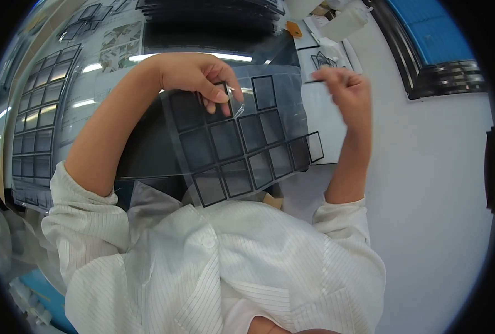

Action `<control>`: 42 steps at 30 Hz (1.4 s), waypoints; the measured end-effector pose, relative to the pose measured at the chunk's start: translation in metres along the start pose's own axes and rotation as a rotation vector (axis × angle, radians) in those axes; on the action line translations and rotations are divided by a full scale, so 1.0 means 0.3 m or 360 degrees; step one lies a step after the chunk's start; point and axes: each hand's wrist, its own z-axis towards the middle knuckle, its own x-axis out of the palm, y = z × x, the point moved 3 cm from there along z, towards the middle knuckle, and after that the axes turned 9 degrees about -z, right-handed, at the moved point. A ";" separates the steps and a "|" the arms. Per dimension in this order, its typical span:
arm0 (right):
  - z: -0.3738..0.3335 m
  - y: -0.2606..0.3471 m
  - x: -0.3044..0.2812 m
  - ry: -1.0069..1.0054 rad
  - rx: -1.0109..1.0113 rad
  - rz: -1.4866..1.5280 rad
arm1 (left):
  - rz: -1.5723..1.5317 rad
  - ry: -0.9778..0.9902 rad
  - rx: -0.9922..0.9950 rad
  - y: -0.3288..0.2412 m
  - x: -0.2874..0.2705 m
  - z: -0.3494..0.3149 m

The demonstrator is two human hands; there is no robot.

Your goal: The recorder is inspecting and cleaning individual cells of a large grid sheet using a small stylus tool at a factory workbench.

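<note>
Framed sheet [293,106] slanted, rows rising rightward, bent left hand [203,82] hiding part, curled right hand [348,94] near white surface [321,121], both grips unclear.

Clear sheet [293,114], lying askew, black squarish frames [226,141] on it in rows

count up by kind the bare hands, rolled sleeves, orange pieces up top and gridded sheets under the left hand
Bare hands: 2 (left hand, right hand)
Rolled sleeves: 2 (left sleeve, right sleeve)
Orange piece: 1
Gridded sheet: 1
Total: 6
</note>
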 end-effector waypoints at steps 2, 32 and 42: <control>0.042 -0.053 -0.097 -0.0112 0.0373 -0.0049 | 0.0069 0.0005 0.0032 0.008 -0.010 0.006; 0.077 -0.181 0.109 0.0937 0.0387 -0.0004 | 0.0331 -0.0903 -0.0568 0.237 0.539 -0.478; 0.061 -0.226 0.103 0.0740 0.0608 0.0125 | -0.1038 -0.1363 -0.0166 0.259 0.636 -0.354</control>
